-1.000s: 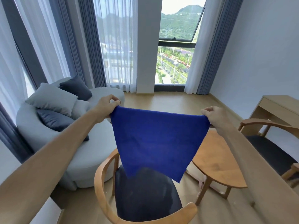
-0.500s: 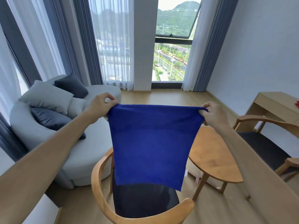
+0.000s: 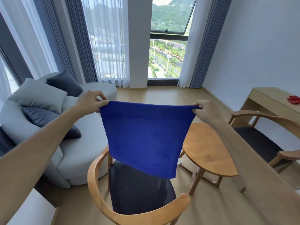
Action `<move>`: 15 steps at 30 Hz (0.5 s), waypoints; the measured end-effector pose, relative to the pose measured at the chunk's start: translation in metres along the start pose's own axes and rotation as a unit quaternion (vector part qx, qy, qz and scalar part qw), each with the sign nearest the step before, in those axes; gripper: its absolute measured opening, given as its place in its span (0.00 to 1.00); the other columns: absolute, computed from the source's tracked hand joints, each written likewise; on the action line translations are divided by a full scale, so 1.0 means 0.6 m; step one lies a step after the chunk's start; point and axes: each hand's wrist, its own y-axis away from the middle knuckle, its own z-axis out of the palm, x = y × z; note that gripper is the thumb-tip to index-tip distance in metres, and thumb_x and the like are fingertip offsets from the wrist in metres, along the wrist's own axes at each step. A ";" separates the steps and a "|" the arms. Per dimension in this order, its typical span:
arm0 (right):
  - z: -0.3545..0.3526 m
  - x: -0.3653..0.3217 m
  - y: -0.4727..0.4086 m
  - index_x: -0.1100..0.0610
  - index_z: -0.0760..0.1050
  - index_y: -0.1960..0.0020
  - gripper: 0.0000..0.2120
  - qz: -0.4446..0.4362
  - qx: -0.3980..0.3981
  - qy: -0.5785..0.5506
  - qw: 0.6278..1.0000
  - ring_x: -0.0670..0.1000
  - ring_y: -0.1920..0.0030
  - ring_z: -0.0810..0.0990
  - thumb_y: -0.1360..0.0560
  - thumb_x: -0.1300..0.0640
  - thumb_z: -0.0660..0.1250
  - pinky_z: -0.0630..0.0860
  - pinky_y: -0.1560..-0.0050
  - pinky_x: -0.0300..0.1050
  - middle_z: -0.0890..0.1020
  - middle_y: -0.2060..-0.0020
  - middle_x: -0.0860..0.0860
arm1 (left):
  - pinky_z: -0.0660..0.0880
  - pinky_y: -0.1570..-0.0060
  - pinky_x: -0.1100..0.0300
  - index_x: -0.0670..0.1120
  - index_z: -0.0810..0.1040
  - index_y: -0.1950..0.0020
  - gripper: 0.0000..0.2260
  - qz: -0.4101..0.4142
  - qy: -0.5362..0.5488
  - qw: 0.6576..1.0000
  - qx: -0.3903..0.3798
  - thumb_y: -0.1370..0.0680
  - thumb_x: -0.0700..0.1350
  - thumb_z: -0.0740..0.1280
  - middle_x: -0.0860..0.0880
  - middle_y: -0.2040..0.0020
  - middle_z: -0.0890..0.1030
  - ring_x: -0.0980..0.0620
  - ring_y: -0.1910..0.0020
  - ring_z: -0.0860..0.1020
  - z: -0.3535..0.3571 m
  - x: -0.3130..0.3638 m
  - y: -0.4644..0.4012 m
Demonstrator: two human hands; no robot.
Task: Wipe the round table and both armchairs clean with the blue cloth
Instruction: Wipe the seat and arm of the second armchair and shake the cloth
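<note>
The blue cloth point(image 3: 144, 137) hangs spread out in the air between my hands. My left hand point(image 3: 90, 101) pinches its upper left corner and my right hand point(image 3: 203, 112) pinches its upper right corner. Below the cloth stands a wooden armchair point(image 3: 99, 184) with a dark seat, partly hidden by the cloth. The round wooden table point(image 3: 209, 148) sits to the right of it, its left edge covered by the cloth. A second wooden armchair point(image 3: 259, 143) with a dark seat stands at the far right, behind my right forearm.
A light grey sofa point(image 3: 78, 151) with grey and dark cushions fills the left side. A wooden desk point(image 3: 272, 103) with a red object point(image 3: 294, 100) stands against the right wall. Curtains and tall windows lie ahead, with wooden floor between.
The cloth, first hanging with one pointed corner down, now hangs flatter with a straight top edge. Both hands hold it higher and stretched wider; the view has shifted slightly.
</note>
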 end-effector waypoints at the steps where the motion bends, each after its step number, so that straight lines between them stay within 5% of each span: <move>1: 0.000 0.001 0.001 0.59 0.80 0.49 0.08 -0.010 0.015 0.028 0.999 0.54 0.54 0.77 0.24 0.65 0.64 0.71 0.56 0.44 0.81 0.58 0.54 | 0.76 0.68 0.65 0.47 0.77 0.55 0.04 -0.019 0.035 0.999 0.005 0.23 0.46 0.68 0.48 0.64 0.83 0.54 0.69 0.81 0.003 -0.004 0.000; 5: -0.003 -0.007 0.004 0.56 0.74 0.47 0.06 0.084 0.022 -0.050 0.995 0.54 0.60 0.80 0.23 0.61 0.63 0.78 0.60 0.48 0.81 0.58 0.54 | 0.78 0.70 0.60 0.44 0.75 0.50 0.08 -0.119 0.164 0.979 0.015 0.23 0.48 0.68 0.44 0.59 0.80 0.49 0.60 0.80 0.005 -0.014 -0.003; 10: -0.013 -0.015 0.007 0.58 0.70 0.41 0.11 0.168 -0.133 -0.241 0.947 0.53 0.51 0.80 0.22 0.63 0.64 0.80 0.59 0.46 0.79 0.50 0.55 | 0.78 0.67 0.65 0.47 0.77 0.46 0.07 -0.137 0.284 0.945 -0.089 0.24 0.41 0.69 0.44 0.50 0.80 0.51 0.54 0.79 -0.008 -0.023 -0.005; 12: -0.014 -0.010 0.006 0.58 0.72 0.42 0.16 0.150 -0.151 -0.245 0.946 0.53 0.49 0.79 0.26 0.70 0.66 0.79 0.59 0.43 0.79 0.49 0.55 | 0.78 0.62 0.65 0.49 0.78 0.47 0.08 -0.097 0.226 0.965 -0.096 0.23 0.39 0.68 0.47 0.53 0.82 0.51 0.54 0.80 -0.015 -0.028 -0.002; 15: -0.012 -0.007 0.004 0.59 0.77 0.48 0.12 0.107 -0.106 -0.170 0.974 0.50 0.60 0.76 0.27 0.71 0.66 0.74 0.64 0.40 0.80 0.56 0.55 | 0.73 0.59 0.60 0.49 0.80 0.51 0.03 0.002 -0.007 0.999 -0.039 0.23 0.43 0.68 0.50 0.59 0.84 0.52 0.60 0.81 -0.019 -0.033 -0.001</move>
